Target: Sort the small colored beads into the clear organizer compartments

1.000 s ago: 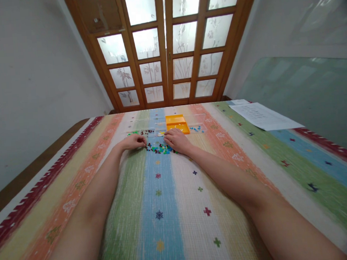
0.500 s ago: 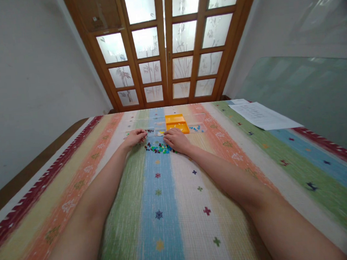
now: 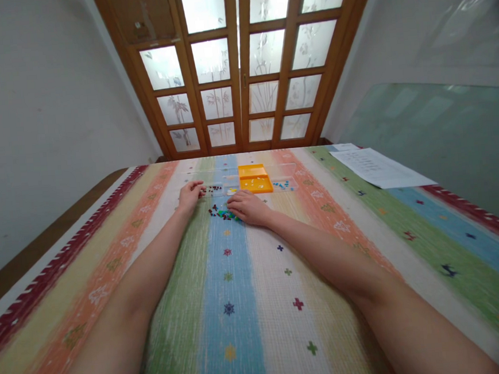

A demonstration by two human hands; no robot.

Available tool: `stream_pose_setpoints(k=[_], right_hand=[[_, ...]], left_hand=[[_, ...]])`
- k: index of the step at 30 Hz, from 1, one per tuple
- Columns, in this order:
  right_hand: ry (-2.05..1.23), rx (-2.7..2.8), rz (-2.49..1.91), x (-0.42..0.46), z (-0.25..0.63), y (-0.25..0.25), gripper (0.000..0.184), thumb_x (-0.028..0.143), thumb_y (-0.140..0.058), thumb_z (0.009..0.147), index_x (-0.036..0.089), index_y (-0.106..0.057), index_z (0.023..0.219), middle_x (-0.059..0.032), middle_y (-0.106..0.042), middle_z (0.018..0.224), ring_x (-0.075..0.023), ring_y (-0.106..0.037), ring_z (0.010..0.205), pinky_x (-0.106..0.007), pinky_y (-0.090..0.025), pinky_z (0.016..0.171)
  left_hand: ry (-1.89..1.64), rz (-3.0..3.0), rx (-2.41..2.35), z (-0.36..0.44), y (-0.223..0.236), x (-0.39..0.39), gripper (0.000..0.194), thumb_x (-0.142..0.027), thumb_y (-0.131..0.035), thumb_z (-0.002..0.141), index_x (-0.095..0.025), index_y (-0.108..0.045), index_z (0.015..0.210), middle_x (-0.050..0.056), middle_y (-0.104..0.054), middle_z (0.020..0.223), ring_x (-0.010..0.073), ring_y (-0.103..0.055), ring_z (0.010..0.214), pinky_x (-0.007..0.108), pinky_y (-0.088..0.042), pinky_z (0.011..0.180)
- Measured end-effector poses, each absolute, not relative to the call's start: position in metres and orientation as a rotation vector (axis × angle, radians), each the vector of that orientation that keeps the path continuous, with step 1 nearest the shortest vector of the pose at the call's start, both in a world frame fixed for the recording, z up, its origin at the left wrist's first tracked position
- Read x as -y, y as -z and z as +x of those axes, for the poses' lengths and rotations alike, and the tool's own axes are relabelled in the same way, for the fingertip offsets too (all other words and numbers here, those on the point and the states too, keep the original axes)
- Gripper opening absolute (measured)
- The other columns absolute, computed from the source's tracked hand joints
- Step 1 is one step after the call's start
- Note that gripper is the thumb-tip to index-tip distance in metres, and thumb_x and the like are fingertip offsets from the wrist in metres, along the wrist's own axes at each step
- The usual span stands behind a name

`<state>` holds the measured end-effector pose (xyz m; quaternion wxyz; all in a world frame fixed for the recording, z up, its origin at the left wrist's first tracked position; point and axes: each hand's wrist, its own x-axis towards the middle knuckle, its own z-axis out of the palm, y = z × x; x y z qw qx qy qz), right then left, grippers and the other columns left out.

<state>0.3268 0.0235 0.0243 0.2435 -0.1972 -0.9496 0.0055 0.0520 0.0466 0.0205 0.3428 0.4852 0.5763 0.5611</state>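
My left hand [image 3: 190, 196] is over the left end of a clear plastic box [image 3: 223, 195], its fingers drawn together. What they hold, if anything, is too small to make out. Dark red and dark brown small pieces [image 3: 215, 188] lie in the box near its fingertips. My right hand [image 3: 249, 206] rests palm down at a loose pile of small blue, green and dark pieces [image 3: 222, 214] on the cloth. Its fingers are bent onto the right side of the pile, and the fingertips are partly hidden. Whether they grip a piece does not show.
An orange box [image 3: 268, 189] with its lid raised stands behind my right hand, pale pieces inside. Blue pieces [image 3: 282, 185] lie in a clear compartment to its right, yellow ones [image 3: 232, 190] to its left. Paper sheets [image 3: 373, 167] lie on the striped tablecloth [image 3: 275, 300] at far right.
My left hand has moved left and slightly away from me, uncovering dark pieces in the clear box. My right hand has shifted left and covers more of the pile.
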Motion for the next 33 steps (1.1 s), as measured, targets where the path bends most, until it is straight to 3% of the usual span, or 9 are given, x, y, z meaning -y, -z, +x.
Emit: stream_pose_setpoints(k=[5,11,16,27,33], right_hand=[[-0.09,2.666,-0.436,-0.007,0.313,-0.029,0.034,0.033,-0.048,0.109,0.022,-0.07,0.133,-0.0095,-0.069,0.137,-0.0252,-0.058,0.128,-0.046,-0.039,0.113],[-0.124,2.832,-0.355,0.004,0.301,-0.023,0.048,0.042,-0.044,0.111,0.021,-0.055,0.152,-0.0115,-0.053,0.158,-0.0276,-0.04,0.15,-0.05,-0.031,0.123],[-0.136,2.838,-0.357,0.004,0.298,-0.02,0.046,0.037,-0.042,0.111,0.021,-0.054,0.153,-0.0119,-0.056,0.155,-0.0265,-0.04,0.151,-0.052,-0.029,0.124],[-0.077,2.779,-0.313,0.004,0.3,-0.024,0.04,0.031,-0.042,0.111,0.016,-0.063,0.142,-0.0144,-0.066,0.14,-0.0259,-0.053,0.138,-0.05,-0.037,0.118],[-0.083,2.777,-0.27,0.006,0.302,-0.029,0.036,0.033,-0.045,0.11,0.02,-0.069,0.134,-0.0114,-0.069,0.135,-0.0249,-0.056,0.134,-0.049,-0.037,0.118]], left_hand=[[-1.487,1.351,-1.485,0.051,-0.012,-0.053,0.02,-0.023,-0.058,0.084,-0.015,-0.072,0.096,0.004,-0.072,0.082,0.0116,-0.06,0.064,0.024,-0.048,0.066],[-1.506,1.49,-1.552,0.049,-0.005,-0.055,0.022,-0.023,-0.056,0.084,-0.016,-0.074,0.094,0.002,-0.07,0.078,0.0136,-0.059,0.063,0.025,-0.046,0.064],[-1.458,1.546,-1.613,0.051,-0.001,-0.055,0.024,-0.024,-0.055,0.086,-0.016,-0.076,0.096,0.002,-0.071,0.078,0.0151,-0.06,0.063,0.026,-0.046,0.063],[-1.354,1.739,-1.659,0.052,0.002,-0.052,0.026,-0.027,-0.056,0.087,-0.018,-0.077,0.098,0.002,-0.074,0.079,0.0176,-0.063,0.065,0.028,-0.048,0.065],[-1.317,1.836,-1.626,0.055,0.003,-0.048,0.027,-0.027,-0.054,0.088,-0.018,-0.078,0.098,0.003,-0.074,0.08,0.0182,-0.064,0.069,0.028,-0.048,0.067]])
